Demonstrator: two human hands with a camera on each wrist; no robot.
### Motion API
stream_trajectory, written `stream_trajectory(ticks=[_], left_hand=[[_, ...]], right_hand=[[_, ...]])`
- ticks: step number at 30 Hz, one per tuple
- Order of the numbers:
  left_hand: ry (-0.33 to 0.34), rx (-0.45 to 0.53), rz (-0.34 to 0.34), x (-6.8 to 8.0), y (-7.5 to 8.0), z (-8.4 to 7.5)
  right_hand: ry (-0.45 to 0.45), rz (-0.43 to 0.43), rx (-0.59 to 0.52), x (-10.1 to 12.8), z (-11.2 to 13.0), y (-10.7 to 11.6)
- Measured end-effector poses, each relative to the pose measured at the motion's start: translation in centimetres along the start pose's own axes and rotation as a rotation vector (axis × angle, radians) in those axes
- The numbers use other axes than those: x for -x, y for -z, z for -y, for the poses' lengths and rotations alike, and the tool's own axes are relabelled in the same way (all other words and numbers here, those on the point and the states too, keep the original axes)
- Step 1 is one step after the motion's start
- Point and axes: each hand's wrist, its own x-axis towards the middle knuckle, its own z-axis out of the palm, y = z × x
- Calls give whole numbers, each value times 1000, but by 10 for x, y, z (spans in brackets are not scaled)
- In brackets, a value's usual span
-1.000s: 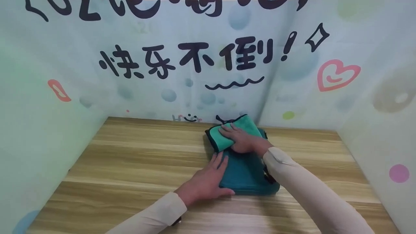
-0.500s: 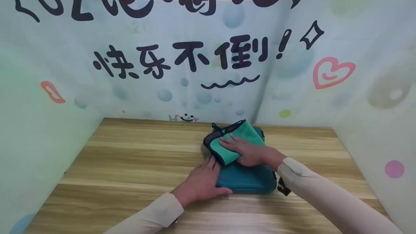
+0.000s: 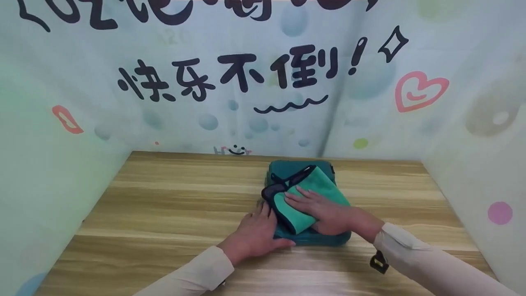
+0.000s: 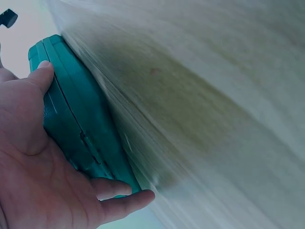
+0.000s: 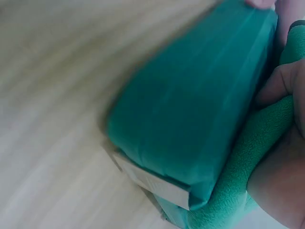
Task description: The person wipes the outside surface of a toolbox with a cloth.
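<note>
A teal hard case (image 3: 302,167) lies flat on the wooden table, its long side running away from me. Over its lid is a folded green cloth (image 3: 302,218) with black edging and a black loop. My right hand (image 3: 326,211) presses this cloth down with fingers stretched out flat. In the right wrist view, the fuzzy cloth (image 5: 248,148) bunches beside the thumb. Against the case's left side rest the extended fingers of my left hand (image 3: 254,232), with its thumb along the near edge. A latch shows on the case's side (image 4: 78,107) in the left wrist view.
The wood-grain table (image 3: 185,197) stretches out on both sides of the case. A printed fabric backdrop (image 3: 246,102) with dark lettering stands behind it and along both sides. A small black strap end (image 3: 379,262) hangs below my right sleeve.
My right hand and the cloth have slid toward me across the lid, exposing the case's far end. My left hand stays at the case's left side. The view has shifted slightly.
</note>
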Motion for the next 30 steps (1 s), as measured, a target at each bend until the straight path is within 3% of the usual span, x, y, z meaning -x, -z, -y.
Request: stream_trajectory(ticks=[14,30], left_hand=[[-131,7,-107,2,-2,3],[-153,72,-59,0,2,4]], right_hand=[[70,-2,-46,39,33,-21],[67,-5,-116,50,44,-21]])
